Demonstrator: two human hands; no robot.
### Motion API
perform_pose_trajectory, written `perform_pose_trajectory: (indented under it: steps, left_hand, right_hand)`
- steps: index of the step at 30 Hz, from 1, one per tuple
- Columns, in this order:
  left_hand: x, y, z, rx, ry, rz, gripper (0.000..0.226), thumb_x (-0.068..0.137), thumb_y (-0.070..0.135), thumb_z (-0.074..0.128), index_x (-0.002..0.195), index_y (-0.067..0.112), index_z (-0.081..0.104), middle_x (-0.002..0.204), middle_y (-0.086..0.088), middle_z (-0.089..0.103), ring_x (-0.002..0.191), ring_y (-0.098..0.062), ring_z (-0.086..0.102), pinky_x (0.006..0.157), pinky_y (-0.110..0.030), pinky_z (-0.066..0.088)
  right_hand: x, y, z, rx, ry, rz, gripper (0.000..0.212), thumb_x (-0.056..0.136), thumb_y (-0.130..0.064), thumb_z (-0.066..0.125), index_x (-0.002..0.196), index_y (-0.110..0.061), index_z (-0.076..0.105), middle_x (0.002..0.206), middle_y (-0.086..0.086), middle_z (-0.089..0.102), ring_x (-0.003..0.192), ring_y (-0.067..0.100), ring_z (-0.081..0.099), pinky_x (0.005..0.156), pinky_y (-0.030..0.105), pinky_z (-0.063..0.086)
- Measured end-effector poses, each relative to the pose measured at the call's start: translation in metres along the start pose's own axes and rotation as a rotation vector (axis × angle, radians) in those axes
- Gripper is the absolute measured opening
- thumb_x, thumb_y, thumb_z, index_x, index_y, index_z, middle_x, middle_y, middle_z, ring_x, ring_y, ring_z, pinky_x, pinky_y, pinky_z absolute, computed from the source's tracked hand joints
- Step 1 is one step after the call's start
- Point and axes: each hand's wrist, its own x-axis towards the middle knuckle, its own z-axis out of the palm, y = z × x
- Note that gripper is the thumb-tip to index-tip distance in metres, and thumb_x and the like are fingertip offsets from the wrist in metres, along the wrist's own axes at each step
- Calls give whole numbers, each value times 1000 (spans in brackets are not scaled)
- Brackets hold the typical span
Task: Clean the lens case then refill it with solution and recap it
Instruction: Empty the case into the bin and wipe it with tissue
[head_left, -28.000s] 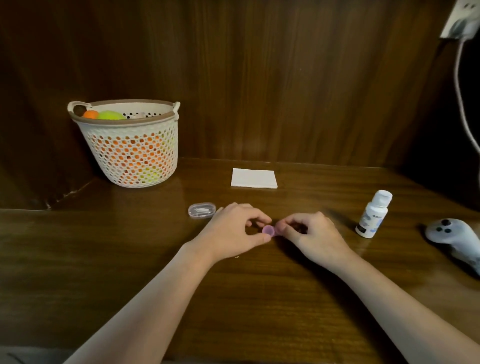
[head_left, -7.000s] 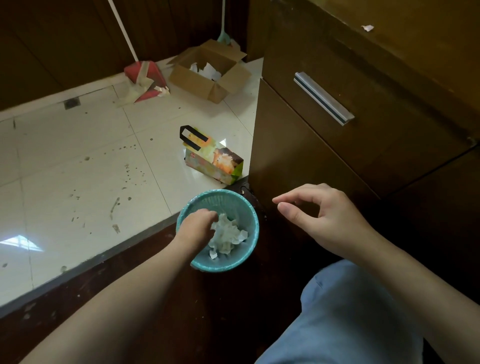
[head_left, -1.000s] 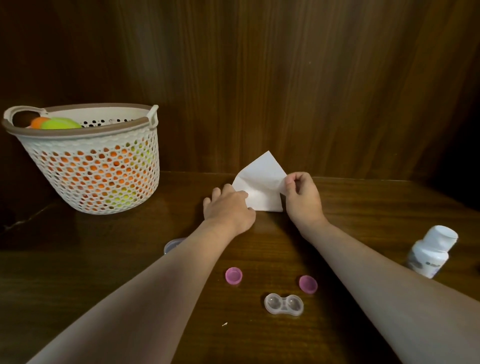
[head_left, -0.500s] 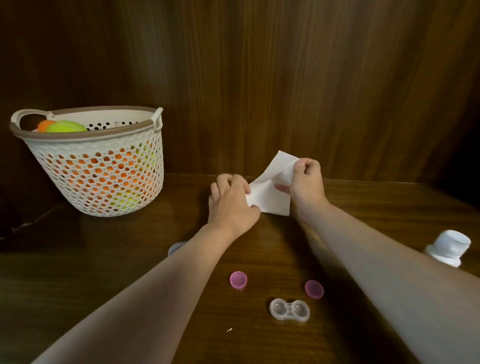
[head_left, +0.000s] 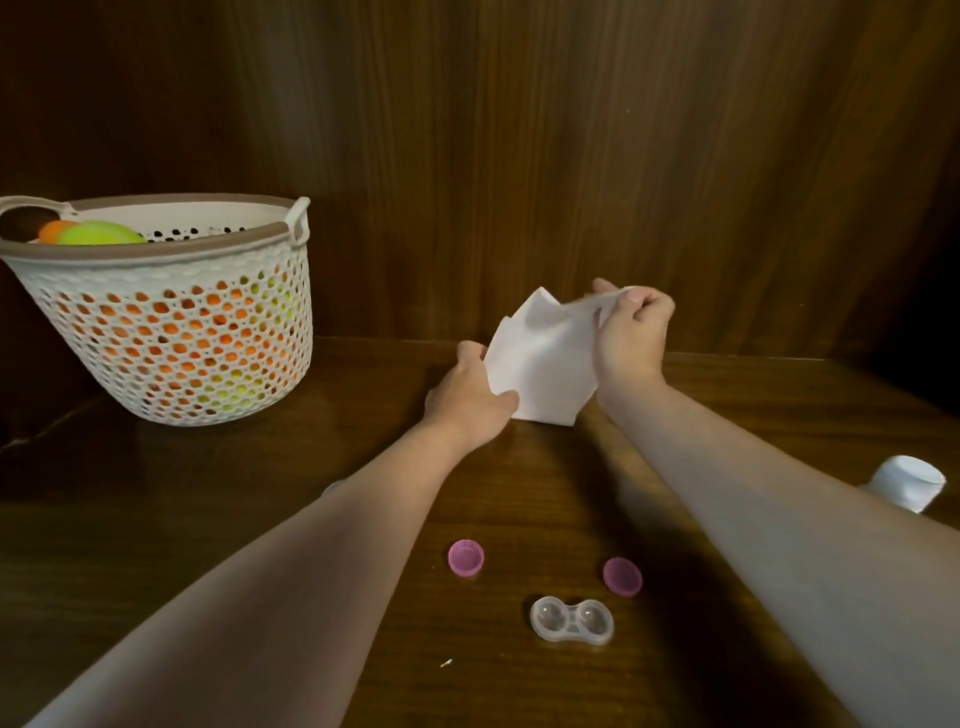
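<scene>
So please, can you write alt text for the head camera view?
Both hands, left hand and right hand, hold a white tissue above a wooden table. Nearer lie an open lens case and two pink caps.

Single head view: looks forward-down along forearms, close over wooden desktop (head_left: 727, 415), facing panelled wall (head_left: 571, 156).

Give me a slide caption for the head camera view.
Both hands unfold a tissue behind the open lens case and its two pink caps.
</scene>
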Motion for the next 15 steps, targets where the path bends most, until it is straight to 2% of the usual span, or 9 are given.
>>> perform_pose_trajectory:
  steps: [2,4,6,9,11,13,15]
  left_hand:
    - [2,1,0,26,3,9,46,100,24,68,138,25,41,120,3,60,86,-16,66,59,-25,49]
    - [3,2,2,60,-18,18,43,101,27,66,138,26,45,123,2,61,93,-16,65,67,-29,54]
    - [0,4,4,82,-40,17,45,98,36,68,137,31,46,122,5,60,106,-18,61,89,-39,58]
    - [-10,10,3,111,57,46,55,90,49,72,136,39,43,119,13,53,129,-23,48,120,-51,35]
    - [-20,16,-4,116,164,79,68,87,51,75,143,39,38,137,8,52,142,-25,39,125,-50,25]
    - [-35,24,-16,132,290,91,77,89,48,76,150,32,31,155,0,43,147,-27,34,124,-50,26]
    - [-51,36,-32,135,383,80,73,94,40,74,151,26,31,158,-7,36,147,-30,34,122,-49,29]
  right_hand:
    - [-2,-4,-3,-15,73,-42,13,115,-27,30,110,-32,41,117,-13,58,104,9,62,72,18,48]
    - [-2,-8,-7,-29,124,-76,10,116,-27,31,117,-31,40,118,-13,56,102,8,59,70,15,43]
    - [-2,-14,-13,-37,149,-98,10,116,-26,31,119,-28,40,113,-13,52,100,7,56,71,14,42]
    - [-7,-28,-24,-33,157,-83,11,116,-27,30,120,-26,40,107,-11,48,98,9,56,75,19,47]
    - [-13,-40,-32,-46,162,-90,11,116,-26,29,119,-26,40,106,-11,48,98,10,55,75,20,47]
    - [-23,-53,-42,-43,155,-100,12,116,-27,29,120,-26,41,106,-11,48,99,10,55,77,21,48]
    - [-35,-69,-51,-34,141,-93,12,116,-29,30,122,-27,40,108,-12,49,102,12,56,81,23,51]
